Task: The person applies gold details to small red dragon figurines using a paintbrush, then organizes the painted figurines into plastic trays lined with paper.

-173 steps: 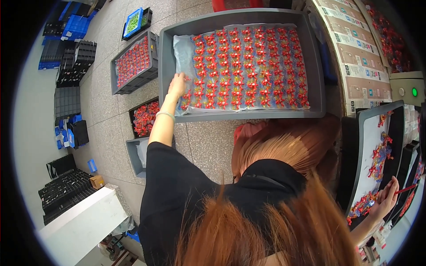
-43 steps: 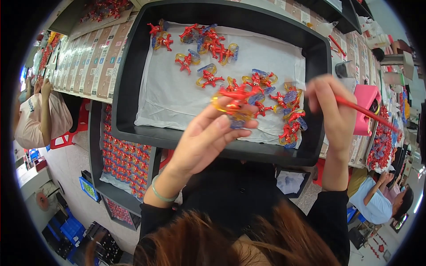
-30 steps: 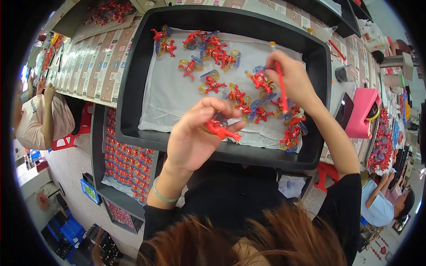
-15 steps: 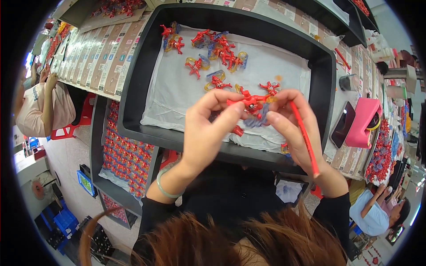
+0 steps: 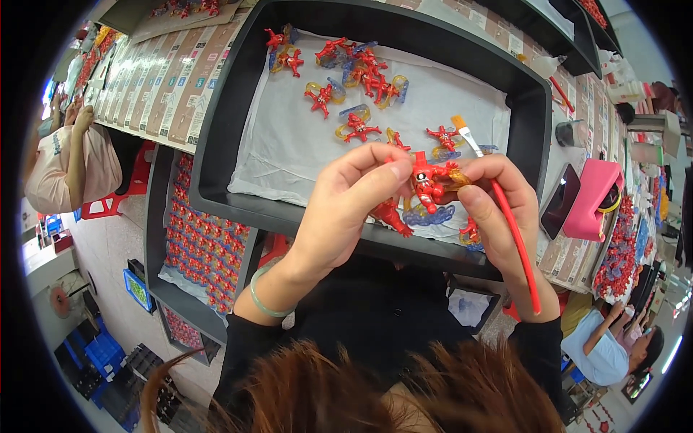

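Observation:
Over the near side of a black tray (image 5: 534,72), my left hand (image 5: 343,206) pinches a small red toy figure (image 5: 427,186) by one side. The figure has translucent yellow and blue-violet swirl pieces. My right hand (image 5: 505,209) grips the yellow piece at the figure's other side between thumb and finger. That same hand also carries a paintbrush (image 5: 521,252): its red handle runs down past the palm, and its orange bristles point away over the tray. Similar figures (image 5: 359,128) lie on the tray's white cloth lining (image 5: 281,144), mostly at its far left and middle.
A phone (image 5: 559,200) and a pink holder (image 5: 592,200) stand right of the tray, with a cup (image 5: 570,133) behind. Lower left, another tray (image 5: 206,252) holds many figures in rows. Co-workers sit at both sides; a red stool (image 5: 115,202) is at left.
The held figure has turned, its front now facing up and its blue swirl hanging lower. Both hands have shifted slightly right. The brush's bristles and ferrule now show beyond my right hand.

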Action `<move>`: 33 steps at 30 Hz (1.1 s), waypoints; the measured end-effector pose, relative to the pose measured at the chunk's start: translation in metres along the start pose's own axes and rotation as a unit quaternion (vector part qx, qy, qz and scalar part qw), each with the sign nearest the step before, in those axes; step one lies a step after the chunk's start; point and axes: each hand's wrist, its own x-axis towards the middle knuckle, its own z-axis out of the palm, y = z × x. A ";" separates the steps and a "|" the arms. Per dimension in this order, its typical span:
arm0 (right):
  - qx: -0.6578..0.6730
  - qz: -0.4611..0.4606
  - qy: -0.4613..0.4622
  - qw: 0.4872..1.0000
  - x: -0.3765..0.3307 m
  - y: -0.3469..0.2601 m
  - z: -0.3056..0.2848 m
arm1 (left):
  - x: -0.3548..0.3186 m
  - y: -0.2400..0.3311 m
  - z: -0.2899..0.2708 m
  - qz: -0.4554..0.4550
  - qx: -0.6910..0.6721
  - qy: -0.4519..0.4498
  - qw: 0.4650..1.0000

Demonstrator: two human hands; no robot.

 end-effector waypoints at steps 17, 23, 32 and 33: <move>-0.090 -0.147 0.053 0.984 0.009 -0.026 -0.009 | 0.002 -0.010 -0.002 -0.062 0.020 -0.085 0.994; -0.261 -0.089 -0.050 0.960 0.015 -0.030 -0.002 | 0.000 -0.010 0.003 -0.042 0.179 -0.049 0.982; -0.338 -0.074 0.071 0.936 0.023 -0.027 -0.024 | -0.001 -0.006 -0.008 -0.006 0.081 -0.053 0.995; -0.332 -0.084 0.112 0.933 0.037 -0.021 -0.035 | 0.000 -0.006 -0.013 -0.001 -0.063 -0.064 0.996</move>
